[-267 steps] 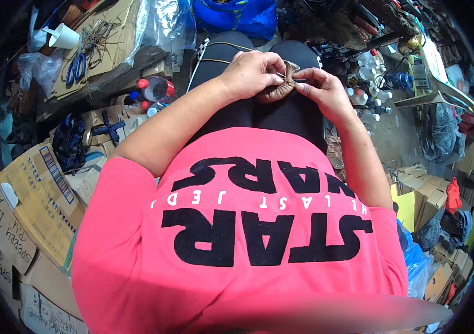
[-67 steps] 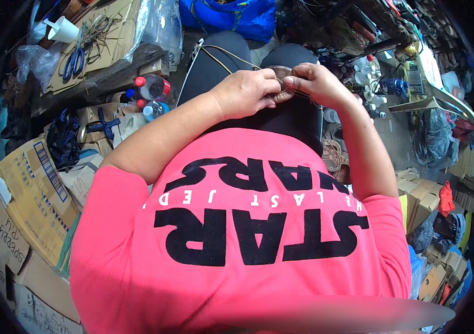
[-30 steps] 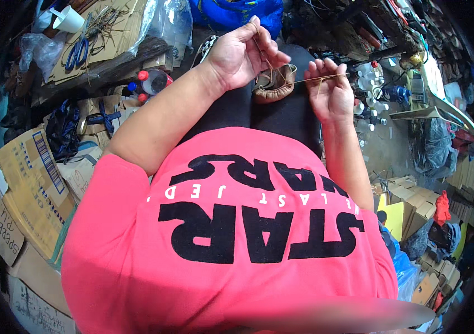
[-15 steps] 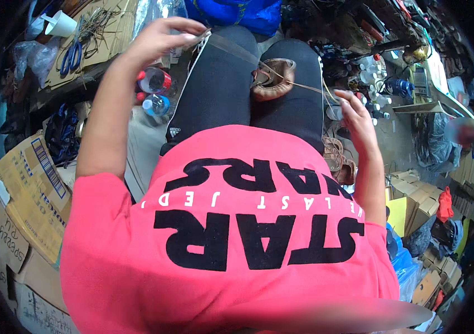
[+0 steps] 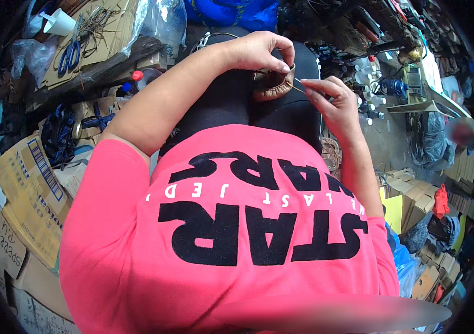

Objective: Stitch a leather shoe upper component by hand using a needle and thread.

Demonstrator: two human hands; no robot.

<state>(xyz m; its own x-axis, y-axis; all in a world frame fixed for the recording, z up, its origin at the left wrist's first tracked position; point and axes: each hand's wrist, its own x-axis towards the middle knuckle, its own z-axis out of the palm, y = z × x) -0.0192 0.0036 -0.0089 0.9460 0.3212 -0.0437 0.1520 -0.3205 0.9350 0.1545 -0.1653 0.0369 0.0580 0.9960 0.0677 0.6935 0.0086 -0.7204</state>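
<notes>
Black-trousered lap (image 5: pixel 226 104); brown piece (image 5: pixel 272 93) atop; hands (image 5: pixel 259 53): left touching, right just beside

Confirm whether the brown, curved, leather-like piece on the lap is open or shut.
Open: the brown, curved, leather-like piece bends around a visible hollow. The left hand covers its far side; cannot tell there.

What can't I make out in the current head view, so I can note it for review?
Brown wrinkled piece: head view, partly covered by the left hand.
Thin strand by the right hand: head view, too small to tell what it is.
Blue bag: head view, cut by the top edge.
Round patch: head view, blurred.
</notes>
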